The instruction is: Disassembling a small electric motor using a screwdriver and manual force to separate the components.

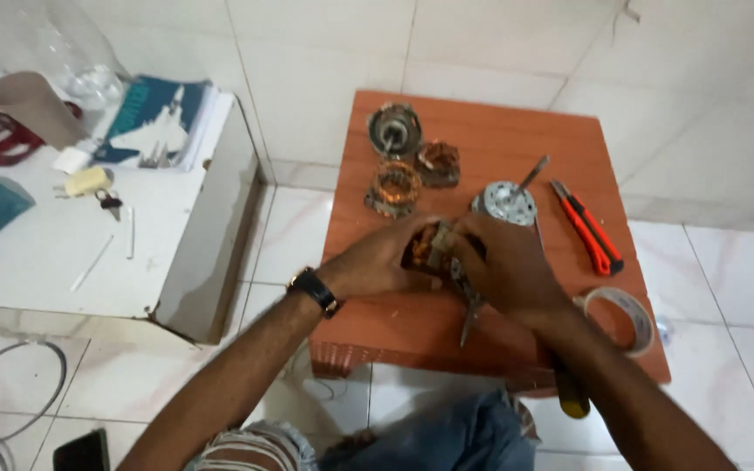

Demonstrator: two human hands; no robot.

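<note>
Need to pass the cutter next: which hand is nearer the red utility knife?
Right. The right hand sits just left of the red utility knife, clasping the copper-wound motor part. The left hand grips that part's far side, farther from the knife.

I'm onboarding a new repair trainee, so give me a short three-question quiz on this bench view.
1. True or false: both hands grip the copper-wound stator on the small orange table.
2. Which tool lies right of the round metal motor cover? A) hammer B) red utility knife C) saw
3. What sits near the right wrist at the table's edge?

Key:
1. True: the left hand and the right hand close around it.
2. B
3. A roll of tape.
</note>
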